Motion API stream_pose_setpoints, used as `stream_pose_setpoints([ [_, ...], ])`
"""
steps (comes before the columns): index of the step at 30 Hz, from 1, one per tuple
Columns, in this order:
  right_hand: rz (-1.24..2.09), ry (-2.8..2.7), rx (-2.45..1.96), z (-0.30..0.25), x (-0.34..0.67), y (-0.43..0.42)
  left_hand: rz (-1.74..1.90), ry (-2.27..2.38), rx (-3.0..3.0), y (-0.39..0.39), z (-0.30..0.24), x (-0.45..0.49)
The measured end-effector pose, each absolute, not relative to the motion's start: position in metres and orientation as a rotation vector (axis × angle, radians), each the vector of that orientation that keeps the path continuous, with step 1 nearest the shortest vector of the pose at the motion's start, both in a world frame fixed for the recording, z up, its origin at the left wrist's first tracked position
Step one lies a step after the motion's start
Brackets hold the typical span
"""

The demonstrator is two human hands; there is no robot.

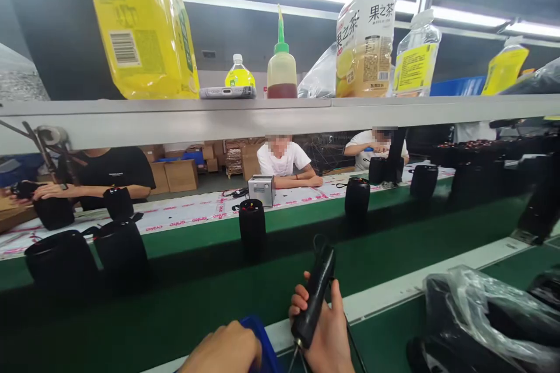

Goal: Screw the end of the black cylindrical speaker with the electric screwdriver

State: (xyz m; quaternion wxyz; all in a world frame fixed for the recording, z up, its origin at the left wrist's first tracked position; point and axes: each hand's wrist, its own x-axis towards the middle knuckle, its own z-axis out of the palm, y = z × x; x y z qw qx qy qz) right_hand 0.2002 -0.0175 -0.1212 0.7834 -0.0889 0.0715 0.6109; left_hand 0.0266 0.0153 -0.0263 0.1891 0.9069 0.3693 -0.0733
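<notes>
Left hand (pixel 225 351) at a blue container (pixel 268 351), right hand (pixel 328 335) around a black handheld tool (pixel 315 297).

From here, left to right: a big yellow bottle (pixel 144 29) stands on the shelf (pixel 262 119). Below, the left hand's fingers are hidden, so I can't tell whether they grip anything; the container's contents are hidden too. Above, a green-capped squeeze bottle (pixel 282 71) has dark red liquid low in it. The right hand's fingers close on the tilted tool, near the green belt (pixel 184 297). Up on the shelf, a tea bottle (pixel 365 41) shows amber low down; lower right, clear plastic (pixel 481 291) covers black items (pixel 511 320).
</notes>
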Motion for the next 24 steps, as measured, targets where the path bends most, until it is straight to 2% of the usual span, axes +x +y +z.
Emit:
stream_pose_setpoints([
  [4, 1.344, 0.131, -0.18, -0.121, 0.205, -0.019, -0.569, 1.076, 2.415, 0.017, -0.072, 0.044],
  [11, 1.294, 0.227, -0.205, -0.12, 0.216, -0.015, -0.671, 1.085, 2.231, 0.011, -0.128, 0.044],
  [18, 1.258, 0.264, -0.2, -0.12, 0.218, -0.015, -0.613, 1.097, 2.242, 0.016, -0.138, 0.062],
  [24, 1.253, 0.25, -0.235, -0.119, 0.217, -0.013, -0.612, 1.233, 2.296, -0.004, -0.123, 0.066],
])
